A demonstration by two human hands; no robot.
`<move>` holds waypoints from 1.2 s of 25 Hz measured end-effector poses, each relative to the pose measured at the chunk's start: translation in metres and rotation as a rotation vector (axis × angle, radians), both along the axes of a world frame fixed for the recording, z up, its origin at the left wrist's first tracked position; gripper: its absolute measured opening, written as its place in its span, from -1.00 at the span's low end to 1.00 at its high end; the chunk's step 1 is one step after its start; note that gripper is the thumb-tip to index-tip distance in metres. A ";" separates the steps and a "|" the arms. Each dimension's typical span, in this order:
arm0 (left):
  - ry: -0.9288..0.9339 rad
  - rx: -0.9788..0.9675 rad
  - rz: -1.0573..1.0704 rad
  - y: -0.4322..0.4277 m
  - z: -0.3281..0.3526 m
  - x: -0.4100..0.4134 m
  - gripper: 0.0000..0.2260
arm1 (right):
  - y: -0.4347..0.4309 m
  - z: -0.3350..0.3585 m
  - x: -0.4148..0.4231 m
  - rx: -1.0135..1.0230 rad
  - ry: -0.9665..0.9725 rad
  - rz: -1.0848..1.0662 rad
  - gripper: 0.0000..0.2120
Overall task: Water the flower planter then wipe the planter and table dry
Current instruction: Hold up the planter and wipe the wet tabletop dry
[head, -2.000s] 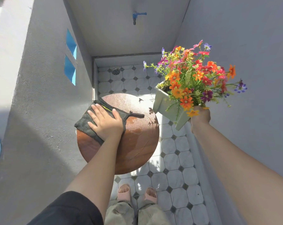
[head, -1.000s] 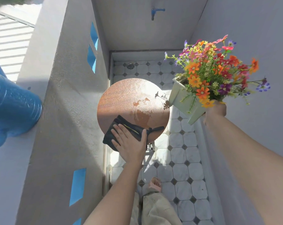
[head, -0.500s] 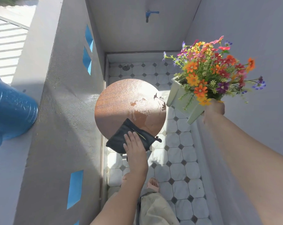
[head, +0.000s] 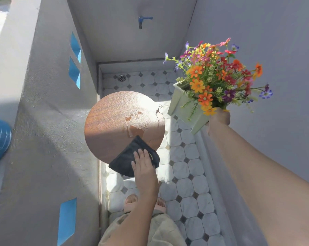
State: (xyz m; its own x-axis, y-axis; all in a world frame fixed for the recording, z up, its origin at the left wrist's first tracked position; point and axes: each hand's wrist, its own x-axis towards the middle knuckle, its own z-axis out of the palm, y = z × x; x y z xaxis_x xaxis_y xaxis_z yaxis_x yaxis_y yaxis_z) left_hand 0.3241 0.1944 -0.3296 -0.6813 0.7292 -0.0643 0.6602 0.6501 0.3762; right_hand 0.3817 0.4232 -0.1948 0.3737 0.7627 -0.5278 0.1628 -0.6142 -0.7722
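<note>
Wiping the round surface dry. The left hand lies flat on a dark cloth, fingers together and pressed down on it rather than closed around it; the cloth sits at the near rim and partly overhangs it. The right hand holds the planter raised and tilted, clear of the surface and to its right, fingers apparently clamped on the planter's near end, though the flowers partly hide the grip.

Technique, as judged from this view: darker wet patches remain just beyond the cloth, so the next stroke should push forward over them with even palm pressure, keeping the cloth wholly on the surface so it does not slide off the rim. The planter is best kept level to avoid drips onto wiped areas.

Materials: the surface is a flat disc, rust-brown and finely grained, apparently corroded metal; the cloth is soft, folded, absorbent-looking; the planter is a pale green box with slightly flared walls, probably plastic; the floor is glossy octagonal tile.
</note>
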 end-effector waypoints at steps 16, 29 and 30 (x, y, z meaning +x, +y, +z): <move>-0.475 0.079 0.274 0.027 0.058 -0.128 -0.48 | -0.005 -0.012 0.006 -0.031 0.042 -0.048 -0.69; -0.542 0.061 0.173 0.009 0.054 -0.112 -0.59 | -0.010 -0.027 0.005 -0.021 0.043 -0.038 -0.91; -0.518 0.050 0.116 0.005 0.055 -0.119 -0.63 | -0.010 -0.027 0.005 -0.017 0.038 -0.038 -0.89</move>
State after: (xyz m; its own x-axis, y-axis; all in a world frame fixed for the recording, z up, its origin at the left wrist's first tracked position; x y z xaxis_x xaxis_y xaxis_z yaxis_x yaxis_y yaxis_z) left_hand 0.2053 0.1997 -0.2750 -0.6457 0.6617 -0.3811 0.3046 0.6809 0.6661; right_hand 0.3867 0.4132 -0.2220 0.3819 0.7389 -0.5551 0.1094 -0.6326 -0.7667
